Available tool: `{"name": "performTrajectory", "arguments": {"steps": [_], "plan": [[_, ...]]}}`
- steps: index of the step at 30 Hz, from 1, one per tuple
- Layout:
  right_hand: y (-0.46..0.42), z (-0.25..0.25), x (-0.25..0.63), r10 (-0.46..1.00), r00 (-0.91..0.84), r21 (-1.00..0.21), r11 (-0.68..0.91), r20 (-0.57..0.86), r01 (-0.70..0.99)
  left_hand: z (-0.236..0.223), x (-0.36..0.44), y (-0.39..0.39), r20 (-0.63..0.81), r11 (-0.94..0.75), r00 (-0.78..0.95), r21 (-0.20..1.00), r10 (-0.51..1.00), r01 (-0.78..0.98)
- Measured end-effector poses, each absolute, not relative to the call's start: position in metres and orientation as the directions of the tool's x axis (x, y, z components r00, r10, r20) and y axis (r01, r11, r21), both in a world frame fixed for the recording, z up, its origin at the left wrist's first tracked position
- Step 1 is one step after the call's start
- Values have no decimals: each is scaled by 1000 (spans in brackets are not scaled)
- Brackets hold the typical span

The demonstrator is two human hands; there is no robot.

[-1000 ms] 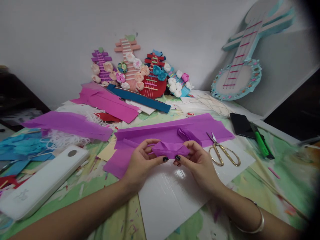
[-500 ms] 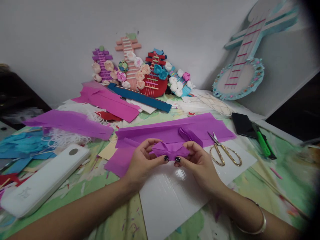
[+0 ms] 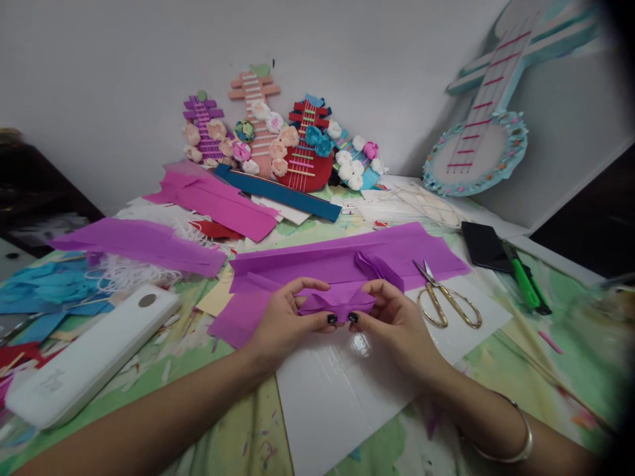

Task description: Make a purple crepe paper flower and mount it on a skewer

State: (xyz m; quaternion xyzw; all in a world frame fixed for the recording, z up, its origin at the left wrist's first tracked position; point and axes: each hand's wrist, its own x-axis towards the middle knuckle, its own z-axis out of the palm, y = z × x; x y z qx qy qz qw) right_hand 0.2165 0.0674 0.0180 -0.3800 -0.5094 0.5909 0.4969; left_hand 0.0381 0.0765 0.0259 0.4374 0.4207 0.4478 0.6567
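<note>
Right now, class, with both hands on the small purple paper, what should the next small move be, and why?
Probably press the small purple paper tighter at its lower middle. The left hand and right hand grip it from opposite sides with thumbs close together there, while its upper edge flares unevenly, so the gathers might loosen otherwise.

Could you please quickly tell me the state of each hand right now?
Left hand: closed, its grip holding one side of the small purple paper.
Right hand: closed, holding the other side.
</note>
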Motion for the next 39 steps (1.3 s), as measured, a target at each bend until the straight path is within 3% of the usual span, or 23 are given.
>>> {"name": "performTrajectory", "arguments": {"steps": [15,24,31,39], "plan": [[71,17,221,950,-312,-998,-21,0,-64,28,37,74,-115,230,483,955,868,-186],[70,12,224,957,-289,-998,44,33,33,25,37,76,-83,107,324,992,943,-59],[71,18,222,949,-311,-997,-71,-59,-30,26,37,77,-93,124,277,988,956,-96],[72,17,228,907,-415,-958,-178,-73,-222,24,34,80,-201,290,406,941,892,-172]]}}
